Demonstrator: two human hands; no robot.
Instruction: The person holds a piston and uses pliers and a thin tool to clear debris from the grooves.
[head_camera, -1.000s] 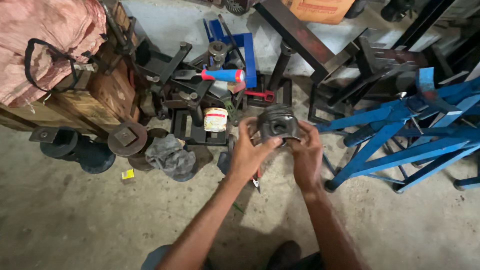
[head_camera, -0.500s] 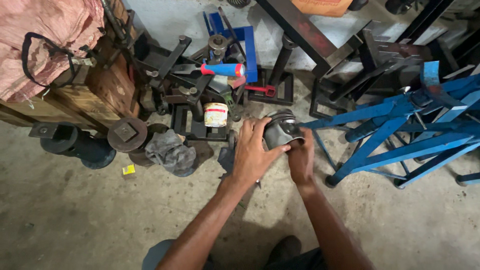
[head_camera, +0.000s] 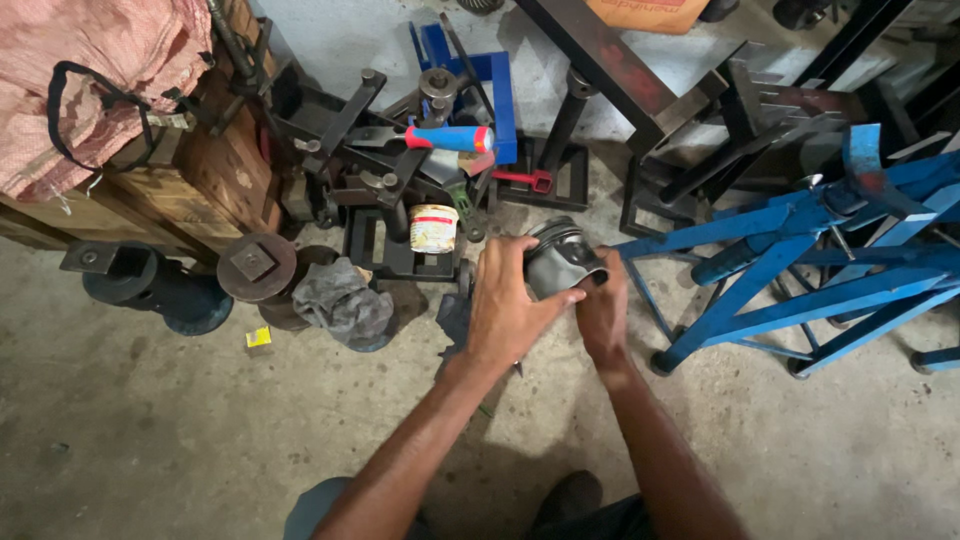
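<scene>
- Your left hand (head_camera: 508, 305): wrapped over the near side of the piston (head_camera: 563, 262), fingers curled around its grey skirt, thumb along the lower edge. Firm grasp.
- Your right hand (head_camera: 603, 312): cupped under and against the piston's right side, fingertips on the rim. Also gripping; how tightly the hidden fingers press cannot be told.
- Piston: dark metal, cylindrical, ring grooves visible near the crown, held above the floor between both hands, tilted away from you.
- Step in hand, as a judgement: you appear to be turning or inspecting the piston, both hands sharing its weight. Any further turn calls for one hand to keep a secure hold while the other shifts, as the part looks heavy and oily.
- Grey rag (head_camera: 342, 303): crumpled, on the floor left of your hands, beside a round rusted block (head_camera: 256, 265).
- Small tin (head_camera: 434, 228): white and red label, standing just beyond your left hand, among black steel fixtures.
- Red-and-blue handled tool (head_camera: 450, 138): lying across the black metal pile, further back.
- Blue steel stand (head_camera: 800, 260): angled legs, to the right, well apart from the piston.
- Wooden crate (head_camera: 185, 175) with pink woven sack (head_camera: 90, 70): far left.
- Floor (head_camera: 150, 430): bare concrete, stained and dusty; a workshop corner crowded with heavy parts.
</scene>
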